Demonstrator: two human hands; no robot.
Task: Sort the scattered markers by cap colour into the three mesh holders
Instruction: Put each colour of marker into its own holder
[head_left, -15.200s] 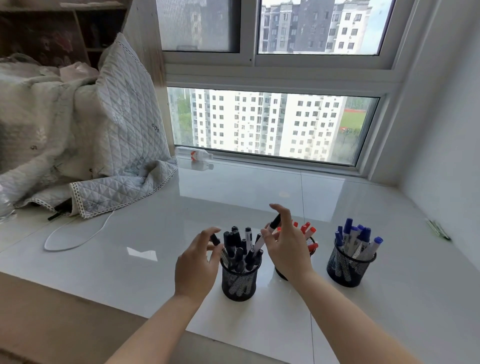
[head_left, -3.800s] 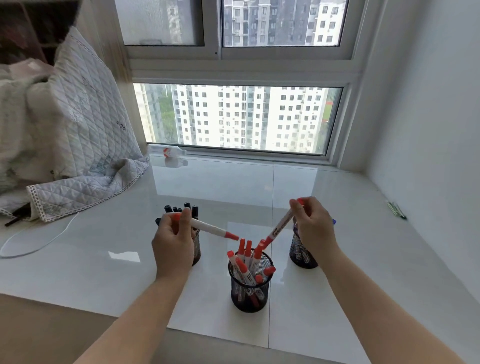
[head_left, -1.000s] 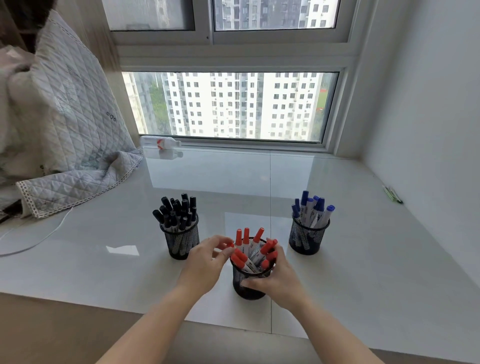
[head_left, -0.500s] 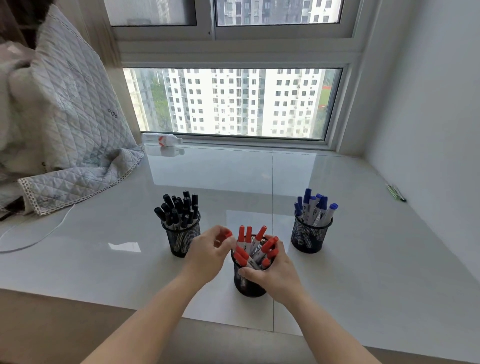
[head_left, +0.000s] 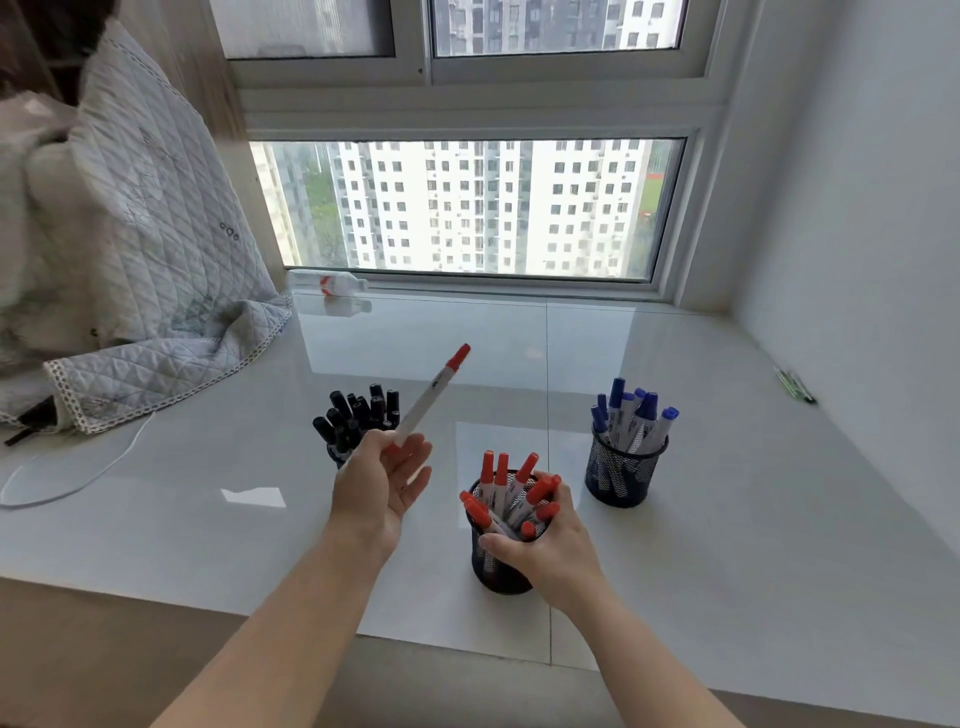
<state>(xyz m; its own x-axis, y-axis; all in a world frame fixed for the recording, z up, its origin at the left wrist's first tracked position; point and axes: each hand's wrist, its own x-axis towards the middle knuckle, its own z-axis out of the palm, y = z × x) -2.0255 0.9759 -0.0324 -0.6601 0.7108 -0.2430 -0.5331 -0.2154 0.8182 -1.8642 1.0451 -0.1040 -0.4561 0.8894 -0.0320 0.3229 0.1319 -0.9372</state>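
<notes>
Three black mesh holders stand on the white sill. The near middle holder (head_left: 497, 574) carries several red-capped markers (head_left: 500, 480), and my right hand (head_left: 548, 553) is wrapped around its rim and right side. My left hand (head_left: 382, 486) holds one red-capped marker (head_left: 430, 397) by its lower end, raised above the sill with its cap pointing up and to the right. Behind that hand, the left holder (head_left: 340, 452) is mostly hidden; its black-capped markers (head_left: 358, 413) show. The right holder (head_left: 621, 475) is filled with blue-capped markers (head_left: 634, 413).
A quilted grey blanket (head_left: 135, 260) is heaped at the left, with a white cable (head_left: 78, 475) trailing from it. A small white bottle (head_left: 330, 283) lies by the window. Two green pens (head_left: 794, 384) rest against the right wall. The sill's front edge (head_left: 156, 597) runs under my arms.
My left hand has pulled one red-capped marker out of the middle holder and lifted it up to the left. My right hand still grips that holder.
</notes>
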